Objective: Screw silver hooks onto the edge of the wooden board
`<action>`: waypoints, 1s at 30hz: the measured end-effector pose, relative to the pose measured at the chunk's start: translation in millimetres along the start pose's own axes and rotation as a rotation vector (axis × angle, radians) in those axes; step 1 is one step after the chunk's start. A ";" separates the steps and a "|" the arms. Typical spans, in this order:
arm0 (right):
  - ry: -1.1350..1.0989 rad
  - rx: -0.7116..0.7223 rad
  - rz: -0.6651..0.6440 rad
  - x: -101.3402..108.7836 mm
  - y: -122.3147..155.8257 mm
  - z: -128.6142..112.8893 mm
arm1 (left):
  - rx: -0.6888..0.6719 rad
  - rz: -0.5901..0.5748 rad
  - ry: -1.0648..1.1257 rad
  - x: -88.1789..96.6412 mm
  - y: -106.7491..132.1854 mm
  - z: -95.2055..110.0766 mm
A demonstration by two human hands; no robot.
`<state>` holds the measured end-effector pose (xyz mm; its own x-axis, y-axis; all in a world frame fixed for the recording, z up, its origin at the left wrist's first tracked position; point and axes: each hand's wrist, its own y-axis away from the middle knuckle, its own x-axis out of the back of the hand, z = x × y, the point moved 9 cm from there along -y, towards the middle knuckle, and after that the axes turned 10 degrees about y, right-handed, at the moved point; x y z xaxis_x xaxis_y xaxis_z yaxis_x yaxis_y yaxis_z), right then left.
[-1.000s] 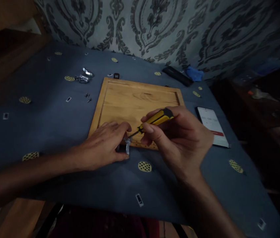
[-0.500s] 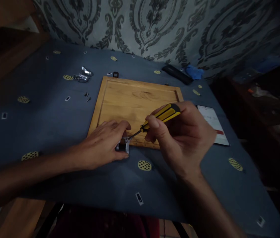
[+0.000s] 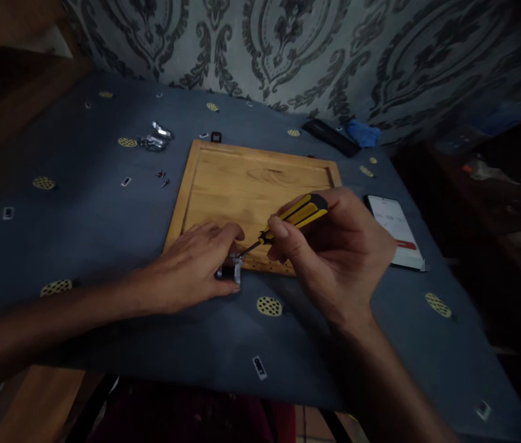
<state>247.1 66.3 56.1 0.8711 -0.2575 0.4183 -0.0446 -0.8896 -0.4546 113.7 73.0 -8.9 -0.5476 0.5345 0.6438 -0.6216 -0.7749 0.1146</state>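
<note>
A wooden panel with a raised border lies on the table, small dark holes along its near edge. At its near left corner my left hand is closed on a small metal hinge, thumb in front and fingers over the wood. My right hand grips a yellow and black screwdriver, tilted down to the left. The screwdriver's tip meets the hinge; whether a screw sits under it is too small to tell.
Metal hinges and several small screws lie to the left of the panel. A phone rests at the right. Towards the wall are a dark case, a blue cloth and a small black square piece.
My right hand and the screwdriver handle have shifted slightly left, the tip staying at the hinge. The left hand keeps its hold in the same place.
</note>
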 end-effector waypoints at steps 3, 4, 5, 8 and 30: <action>-0.001 0.009 -0.026 0.4 -2.5 -2.5 | 0.005 0.001 0.011 0.0 0.3 -1.5; 0.003 0.015 -0.030 0.8 -2.9 -3.7 | 0.008 -0.002 0.015 -0.3 0.3 -2.1; 0.005 0.022 -0.033 1.2 -3.2 -4.9 | 0.010 -0.002 0.017 -0.3 0.4 -2.3; -0.023 0.014 -0.045 1.0 -2.5 -4.4 | 0.015 -0.004 0.022 -0.3 0.3 -1.9; -0.107 0.020 -0.182 -8.5 -4.6 0.2 | -0.025 -0.004 -0.037 -2.8 -0.9 -4.5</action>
<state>240.0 72.6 54.5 0.9107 -0.0506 0.4099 0.1272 -0.9098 -0.3950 113.3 73.7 -14.3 -0.5239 0.5243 0.6713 -0.6376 -0.7640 0.0991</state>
